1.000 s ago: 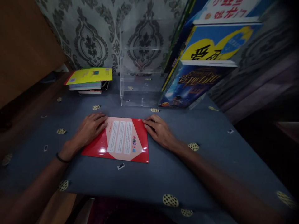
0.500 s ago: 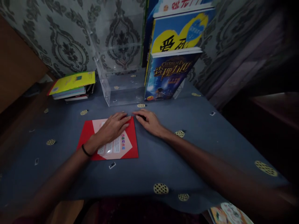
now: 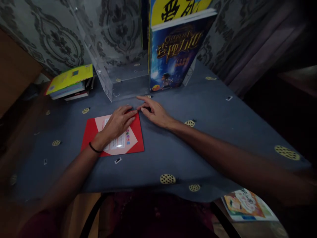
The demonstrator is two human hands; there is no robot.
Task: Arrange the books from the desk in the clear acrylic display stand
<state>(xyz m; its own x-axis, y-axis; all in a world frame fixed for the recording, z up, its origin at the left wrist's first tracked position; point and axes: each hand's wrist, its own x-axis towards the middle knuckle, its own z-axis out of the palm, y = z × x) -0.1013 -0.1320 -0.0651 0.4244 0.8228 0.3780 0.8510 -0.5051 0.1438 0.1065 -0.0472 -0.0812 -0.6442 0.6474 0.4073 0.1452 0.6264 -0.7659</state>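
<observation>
Head view: my left grip is lying unclamped on the red book, flat on the counter; my right grip, fingers apart, is pointing by its far right corner. Light, even pressure is likely suiting best.

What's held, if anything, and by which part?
Left hand: no grip, lying on the red book. Right hand: at the book's far right corner; can't tell whether it pinches it.

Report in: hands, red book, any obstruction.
Left hand flat on red book. Right hand at its far right corner, contact unclear. Book flat on table, partly covered by left hand. Transparent stand beyond, apart from book.
</observation>
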